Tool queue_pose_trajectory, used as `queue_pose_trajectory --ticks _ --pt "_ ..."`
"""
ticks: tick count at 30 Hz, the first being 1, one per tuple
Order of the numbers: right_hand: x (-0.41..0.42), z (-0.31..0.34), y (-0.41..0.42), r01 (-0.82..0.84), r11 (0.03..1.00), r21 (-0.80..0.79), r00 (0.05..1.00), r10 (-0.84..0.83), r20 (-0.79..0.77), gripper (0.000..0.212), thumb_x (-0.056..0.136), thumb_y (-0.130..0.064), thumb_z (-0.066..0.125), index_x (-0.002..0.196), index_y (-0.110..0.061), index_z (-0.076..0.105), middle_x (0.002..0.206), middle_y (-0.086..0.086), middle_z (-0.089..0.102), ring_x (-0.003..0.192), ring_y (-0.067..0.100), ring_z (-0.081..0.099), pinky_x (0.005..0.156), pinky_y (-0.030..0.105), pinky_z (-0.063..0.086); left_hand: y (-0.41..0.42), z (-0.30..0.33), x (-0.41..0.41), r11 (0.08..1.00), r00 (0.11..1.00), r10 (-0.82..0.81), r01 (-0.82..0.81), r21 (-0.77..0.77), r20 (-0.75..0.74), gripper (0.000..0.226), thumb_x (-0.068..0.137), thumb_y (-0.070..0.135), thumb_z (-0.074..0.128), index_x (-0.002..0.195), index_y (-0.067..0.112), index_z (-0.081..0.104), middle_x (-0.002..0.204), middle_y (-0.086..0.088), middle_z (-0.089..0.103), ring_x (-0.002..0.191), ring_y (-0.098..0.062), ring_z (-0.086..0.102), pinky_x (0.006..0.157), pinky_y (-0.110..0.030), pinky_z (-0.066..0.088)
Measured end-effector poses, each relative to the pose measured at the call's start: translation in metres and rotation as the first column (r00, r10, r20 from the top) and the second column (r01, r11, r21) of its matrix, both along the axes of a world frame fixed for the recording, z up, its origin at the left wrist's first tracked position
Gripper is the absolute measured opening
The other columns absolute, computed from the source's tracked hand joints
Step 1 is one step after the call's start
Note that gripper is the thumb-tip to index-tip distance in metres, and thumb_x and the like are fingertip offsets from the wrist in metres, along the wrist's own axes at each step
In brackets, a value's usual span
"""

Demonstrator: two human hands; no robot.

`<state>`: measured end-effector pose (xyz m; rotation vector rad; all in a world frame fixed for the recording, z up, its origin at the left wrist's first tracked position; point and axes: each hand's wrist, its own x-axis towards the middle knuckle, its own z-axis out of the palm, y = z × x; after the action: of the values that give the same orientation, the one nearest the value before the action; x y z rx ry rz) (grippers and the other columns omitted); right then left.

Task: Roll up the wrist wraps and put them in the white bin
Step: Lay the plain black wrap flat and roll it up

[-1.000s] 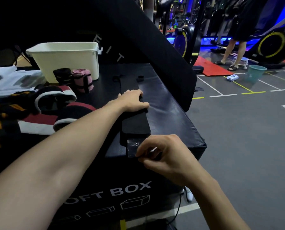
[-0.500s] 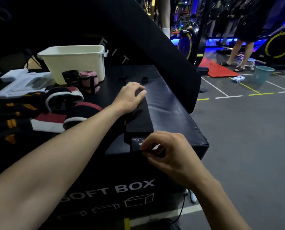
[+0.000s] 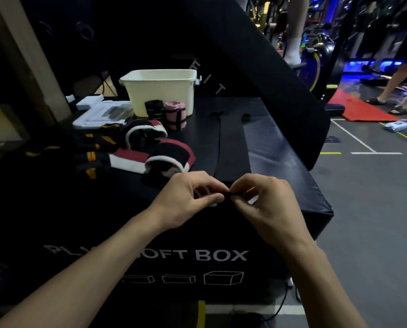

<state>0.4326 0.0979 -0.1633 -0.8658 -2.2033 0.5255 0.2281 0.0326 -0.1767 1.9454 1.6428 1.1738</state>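
Head view: left hand (image 3: pixel 188 197) has left the far part of the black wrap (image 3: pixel 231 147) and now pinches its near end beside the right hand (image 3: pixel 264 200). Both sets of fingers are clamped on it, so rolling looks ready to start.

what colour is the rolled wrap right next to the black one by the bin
Pink with black straps; clearest in the head view.

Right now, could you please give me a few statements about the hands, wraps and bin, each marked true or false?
1. Both hands, left hand and right hand, pinch the near end of the black wrist wrap. True.
2. The black wrist wrap is fully rolled up. False: it lies stretched out flat along the box top.
3. The pink rolled wrap lies inside the white bin. False: it stands in front of the bin.
4. A black rolled wrap stands beside the pink one. True.
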Motion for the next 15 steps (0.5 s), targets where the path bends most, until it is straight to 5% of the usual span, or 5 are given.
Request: queue_pose_trajectory --ticks 15 --pt "0.017 -0.007 -0.007 0.080 0.973 -0.215 0.995 -0.091 -0.043 0.010 0.080 -0.019 0.082 0.084 -0.026 0.078 0.072 -0.016 0.074 0.071 -0.004 0.069 0.065 0.014 0.053 -0.008 -0.013 0.022 0.976 0.989 0.145 -0.140 0.166 -0.019 0.010 0.082 0.017 0.086 0.092 0.019 0.081 0.085 0.011 0.072 0.075 -0.007 0.068 0.071 -0.017 0.051"
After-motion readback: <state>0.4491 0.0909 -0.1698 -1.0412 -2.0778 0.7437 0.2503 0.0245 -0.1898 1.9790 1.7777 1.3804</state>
